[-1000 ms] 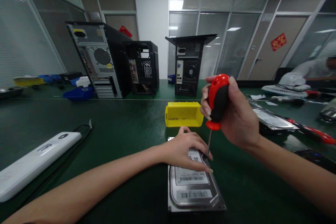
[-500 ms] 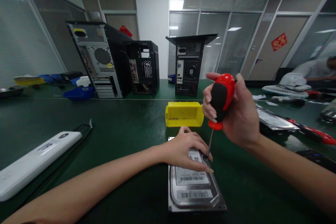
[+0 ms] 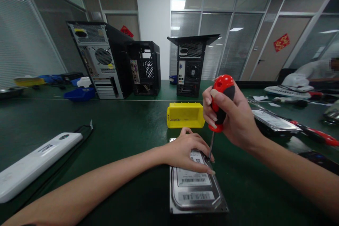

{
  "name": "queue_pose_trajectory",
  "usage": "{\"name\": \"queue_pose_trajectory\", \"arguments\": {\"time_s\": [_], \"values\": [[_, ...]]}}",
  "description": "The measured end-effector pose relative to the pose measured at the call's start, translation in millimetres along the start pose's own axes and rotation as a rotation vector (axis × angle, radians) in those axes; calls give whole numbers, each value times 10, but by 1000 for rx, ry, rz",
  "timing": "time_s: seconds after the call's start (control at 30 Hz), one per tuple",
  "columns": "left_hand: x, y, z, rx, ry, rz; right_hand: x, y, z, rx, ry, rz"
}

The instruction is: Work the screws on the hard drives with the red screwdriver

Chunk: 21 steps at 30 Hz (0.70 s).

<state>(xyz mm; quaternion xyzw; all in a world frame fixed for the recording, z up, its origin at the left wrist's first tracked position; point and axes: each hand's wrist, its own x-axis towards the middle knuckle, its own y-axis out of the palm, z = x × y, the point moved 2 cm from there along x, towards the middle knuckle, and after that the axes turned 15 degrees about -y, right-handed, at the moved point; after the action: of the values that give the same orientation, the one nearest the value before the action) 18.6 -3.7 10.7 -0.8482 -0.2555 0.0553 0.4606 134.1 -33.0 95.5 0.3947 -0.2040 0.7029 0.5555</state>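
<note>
Fingers spread, the left hand (image 3: pixel 189 150) rests across a hard disk drive (image 3: pixel 194 196) lying label-up on the green counter (image 3: pixel 132 123) at five o'clock in the view, while the right hand (image 3: pixel 226 106) wraps its fingers around a red-and-black screwdriver (image 3: pixel 224 81), tip down at the drive's one-o'clock edge. From the drive, a yellow bin (image 3: pixel 185 105) sits near at twelve o'clock, a black computer tower (image 3: pixel 191 67) stands farther back behind it, and another hard disk drive (image 3: pixel 275 118) lies at two o'clock.

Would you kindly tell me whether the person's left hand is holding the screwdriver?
No, the right hand grips the red-and-black screwdriver, while the left hand rests on the hard disk drive.
</note>
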Motion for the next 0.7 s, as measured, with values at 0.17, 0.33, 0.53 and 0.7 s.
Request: {"name": "queue_pose_trajectory", "arguments": {"time_s": [0.17, 0.33, 0.53, 0.7], "values": [[-4, -9, -14, -2, -8, 8, -16, 8, 16, 80, 39, -2], [-3, -3, -12, 4, -17, 4, -13, 3, 20, 45, 62, 9], [-3, -3, -10, 14, -6, 0, -1, -20, 29, -58, 44, 0], [-2, -6, -21, 25, -4, -3, -23, -28, 5, -25, 4, 8]]}}
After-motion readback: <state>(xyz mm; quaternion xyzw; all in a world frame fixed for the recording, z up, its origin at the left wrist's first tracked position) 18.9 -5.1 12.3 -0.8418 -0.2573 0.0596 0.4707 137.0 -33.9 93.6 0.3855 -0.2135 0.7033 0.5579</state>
